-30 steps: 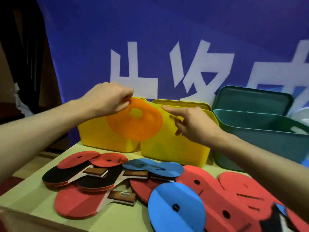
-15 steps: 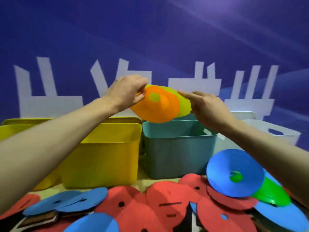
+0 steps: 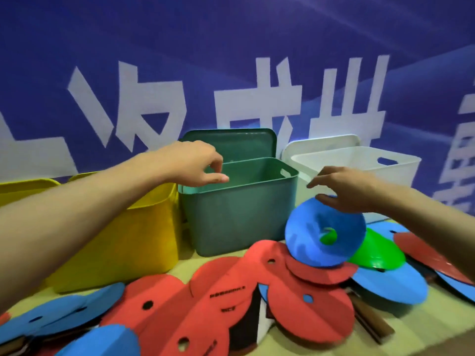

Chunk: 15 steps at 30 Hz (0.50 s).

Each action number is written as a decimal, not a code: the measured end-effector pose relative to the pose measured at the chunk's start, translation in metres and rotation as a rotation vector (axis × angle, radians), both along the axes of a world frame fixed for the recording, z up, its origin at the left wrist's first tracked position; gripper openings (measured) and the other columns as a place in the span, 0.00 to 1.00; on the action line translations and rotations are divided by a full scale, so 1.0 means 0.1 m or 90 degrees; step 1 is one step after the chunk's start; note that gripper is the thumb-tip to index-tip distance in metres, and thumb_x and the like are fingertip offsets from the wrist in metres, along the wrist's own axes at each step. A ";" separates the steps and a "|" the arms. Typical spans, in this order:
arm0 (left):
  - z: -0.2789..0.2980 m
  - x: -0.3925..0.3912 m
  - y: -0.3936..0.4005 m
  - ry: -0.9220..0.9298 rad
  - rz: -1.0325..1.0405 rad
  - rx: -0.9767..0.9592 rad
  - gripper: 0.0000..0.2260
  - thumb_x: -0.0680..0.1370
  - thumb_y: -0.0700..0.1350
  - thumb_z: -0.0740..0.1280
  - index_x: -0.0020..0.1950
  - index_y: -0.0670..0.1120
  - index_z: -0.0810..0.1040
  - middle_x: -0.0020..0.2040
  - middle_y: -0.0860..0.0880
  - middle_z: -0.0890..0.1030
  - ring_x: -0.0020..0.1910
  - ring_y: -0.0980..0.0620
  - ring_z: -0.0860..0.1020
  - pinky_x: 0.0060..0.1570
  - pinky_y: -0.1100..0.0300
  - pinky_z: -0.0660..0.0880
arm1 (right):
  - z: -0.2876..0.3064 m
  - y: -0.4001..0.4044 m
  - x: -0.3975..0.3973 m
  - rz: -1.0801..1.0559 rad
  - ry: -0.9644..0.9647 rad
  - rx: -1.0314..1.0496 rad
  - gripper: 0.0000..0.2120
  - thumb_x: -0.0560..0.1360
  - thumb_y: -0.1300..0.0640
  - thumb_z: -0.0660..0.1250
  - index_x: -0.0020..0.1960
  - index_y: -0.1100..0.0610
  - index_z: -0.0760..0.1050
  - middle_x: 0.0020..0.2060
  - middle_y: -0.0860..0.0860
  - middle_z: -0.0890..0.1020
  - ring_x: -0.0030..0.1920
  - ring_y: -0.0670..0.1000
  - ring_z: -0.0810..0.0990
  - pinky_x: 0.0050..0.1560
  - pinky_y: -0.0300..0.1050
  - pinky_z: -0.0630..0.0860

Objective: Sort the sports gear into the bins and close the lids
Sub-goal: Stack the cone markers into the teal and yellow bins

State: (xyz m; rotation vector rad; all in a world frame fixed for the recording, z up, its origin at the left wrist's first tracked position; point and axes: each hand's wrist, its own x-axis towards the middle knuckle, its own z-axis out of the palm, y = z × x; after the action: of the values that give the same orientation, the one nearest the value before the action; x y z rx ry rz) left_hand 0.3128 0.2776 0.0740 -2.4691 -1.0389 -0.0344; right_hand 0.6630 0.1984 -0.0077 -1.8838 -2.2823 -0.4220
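Backdrop: blue banner (image 3: 231,47) behind the table (image 3: 421,327).
Left fingers (image 3: 218,177): loose, empty, over green bin (image 3: 239,214).
Right fingers (image 3: 326,200): spread, empty, above blue disc (image 3: 308,232).

Your forearms leave the frame's sides, yellow bin (image 3: 123,242) cut off at left, paddle handles (image 3: 370,322) mostly buried under discs (image 3: 231,299), green bin (image 3: 239,217) floor unseen.

Both forearms are bare, no sleeves in view; left grip (image 3: 195,163) and right grip (image 3: 344,188) ungloved.
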 end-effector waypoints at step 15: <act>-1.37 2.05 -0.68 0.160 -0.178 -0.135 0.46 0.69 0.82 0.51 0.72 0.48 0.69 0.63 0.48 0.78 0.61 0.44 0.78 0.53 0.45 0.78 | -0.66 -1.39 1.28 -0.108 -0.026 -0.220 0.48 0.73 0.30 0.68 0.83 0.42 0.48 0.77 0.50 0.61 0.75 0.57 0.63 0.73 0.56 0.67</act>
State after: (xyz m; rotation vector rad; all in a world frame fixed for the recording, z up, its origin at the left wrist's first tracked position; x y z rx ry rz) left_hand 0.5174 0.2093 -0.0631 -2.7050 -0.6155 0.3048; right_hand 0.7912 0.0596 -0.0737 -2.2583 -2.3525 -0.0866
